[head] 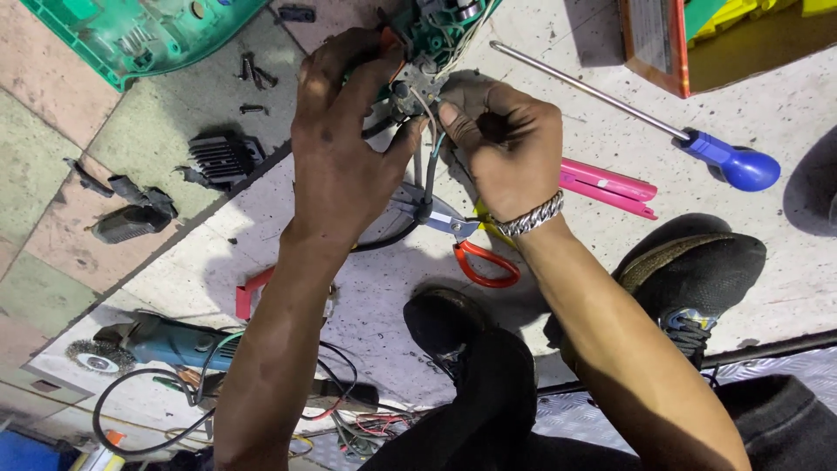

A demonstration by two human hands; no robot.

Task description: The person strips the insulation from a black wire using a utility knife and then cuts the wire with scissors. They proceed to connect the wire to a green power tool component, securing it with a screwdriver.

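Two hands work the green tool (436,30) at the far edge of the floor: left hand (340,144) clamps its switch block (410,92), right hand (506,144) pinches a thin wire (427,118). Excess pull could likely snap the wire; scissors (462,240) lie just below.

Single head-worn view, straight down, close over the floor (610,131).
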